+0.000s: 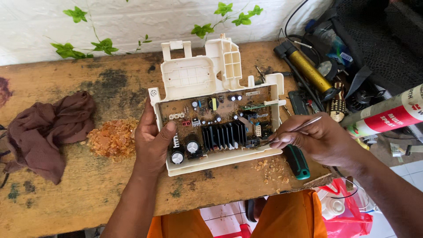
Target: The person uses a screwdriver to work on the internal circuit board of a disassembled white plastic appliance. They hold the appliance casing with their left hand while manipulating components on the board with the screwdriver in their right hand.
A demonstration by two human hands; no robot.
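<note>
Two hands are busy: your left hand (pixel 152 143) grips the board (pixel 216 128) by its cream tray edge, your right hand (pixel 315 139) pinches tweezers (pixel 304 125) at its near corner. Light, rigid but fragile, I judge; hold the tray rim, not components.

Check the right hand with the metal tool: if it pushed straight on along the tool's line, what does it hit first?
The right hand aims its thin metal tool left and slightly down into the circuit board. First contact would probably be the parts beside the black heat sink; depth is unclear.
</note>
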